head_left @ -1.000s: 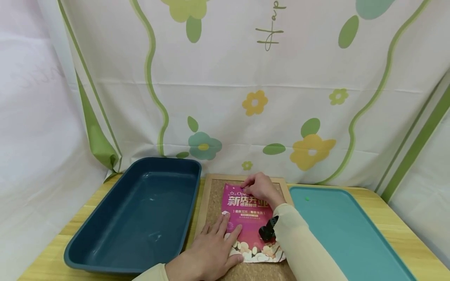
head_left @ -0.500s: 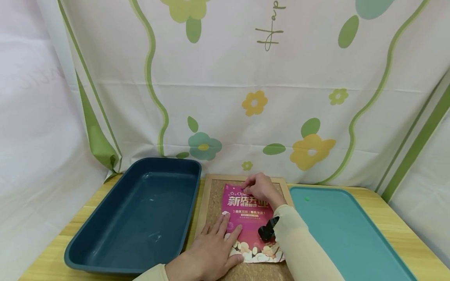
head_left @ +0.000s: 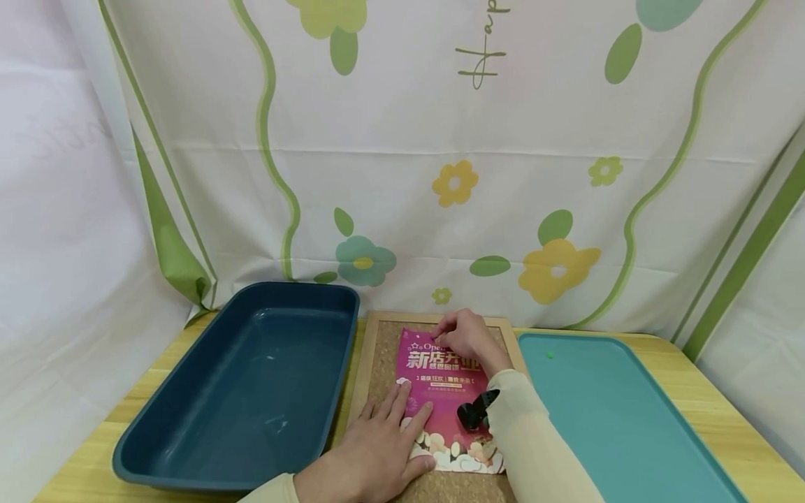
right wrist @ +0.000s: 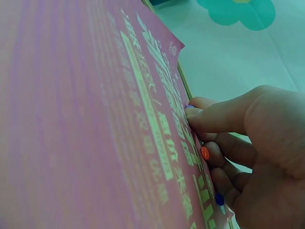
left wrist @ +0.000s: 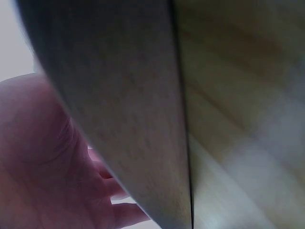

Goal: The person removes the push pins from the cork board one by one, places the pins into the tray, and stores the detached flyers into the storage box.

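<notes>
A magenta poster (head_left: 440,398) with gold lettering lies on a wood-framed cork board (head_left: 381,349). My left hand (head_left: 377,440) rests flat on the poster's lower left, fingers spread. At the poster's top edge, my right hand (head_left: 468,335) pinches a small purple thumbtack (right wrist: 189,106) between thumb and forefinger. An orange-red thumbtack (right wrist: 205,152) and a blue thumbtack (right wrist: 219,199) show beside the curled lower fingers; whether these are held or stuck in the board I cannot tell. In the left wrist view, the board's frame (left wrist: 124,109) covers part of the left hand.
A deep dark-blue tray (head_left: 239,391) stands left of the board on the wooden table (head_left: 704,377). To the right lies a shallow teal tray (head_left: 616,412) with a green thumbtack (head_left: 550,355) on it. A flowered curtain (head_left: 402,175) hangs behind.
My right wrist and forearm have shifted slightly left, while the fingertips stay at the same spot on the poster's top. The left hand has not moved.
</notes>
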Motion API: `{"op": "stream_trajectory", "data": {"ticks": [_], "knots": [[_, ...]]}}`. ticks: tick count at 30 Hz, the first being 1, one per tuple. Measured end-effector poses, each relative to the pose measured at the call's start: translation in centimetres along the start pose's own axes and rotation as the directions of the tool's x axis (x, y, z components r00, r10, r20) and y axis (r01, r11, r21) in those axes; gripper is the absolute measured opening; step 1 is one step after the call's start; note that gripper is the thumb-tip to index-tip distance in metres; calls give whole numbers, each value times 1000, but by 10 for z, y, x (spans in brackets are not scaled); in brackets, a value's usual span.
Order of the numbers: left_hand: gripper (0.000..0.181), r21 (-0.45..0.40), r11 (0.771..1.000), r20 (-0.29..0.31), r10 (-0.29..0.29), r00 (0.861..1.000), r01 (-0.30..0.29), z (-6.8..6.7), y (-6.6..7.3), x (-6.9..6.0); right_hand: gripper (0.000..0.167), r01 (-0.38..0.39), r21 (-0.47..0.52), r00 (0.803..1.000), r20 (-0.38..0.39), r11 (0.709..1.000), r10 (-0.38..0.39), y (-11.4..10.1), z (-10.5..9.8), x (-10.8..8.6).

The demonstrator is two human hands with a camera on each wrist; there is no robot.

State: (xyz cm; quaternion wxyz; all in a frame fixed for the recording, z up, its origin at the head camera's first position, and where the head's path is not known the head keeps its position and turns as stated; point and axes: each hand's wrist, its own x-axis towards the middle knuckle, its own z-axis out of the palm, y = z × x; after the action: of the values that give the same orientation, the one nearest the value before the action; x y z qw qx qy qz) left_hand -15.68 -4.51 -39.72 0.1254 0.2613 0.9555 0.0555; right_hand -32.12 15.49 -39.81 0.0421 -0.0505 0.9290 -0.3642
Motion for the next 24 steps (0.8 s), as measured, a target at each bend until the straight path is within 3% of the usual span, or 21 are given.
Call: {"op": "stream_trajectory", "data": {"ticks": [24], "knots": [[75,-3,1000,4,3,1000,-3,0,0,0,9,19,20,1000,-19,1000,-18,3,2,-2]]}}
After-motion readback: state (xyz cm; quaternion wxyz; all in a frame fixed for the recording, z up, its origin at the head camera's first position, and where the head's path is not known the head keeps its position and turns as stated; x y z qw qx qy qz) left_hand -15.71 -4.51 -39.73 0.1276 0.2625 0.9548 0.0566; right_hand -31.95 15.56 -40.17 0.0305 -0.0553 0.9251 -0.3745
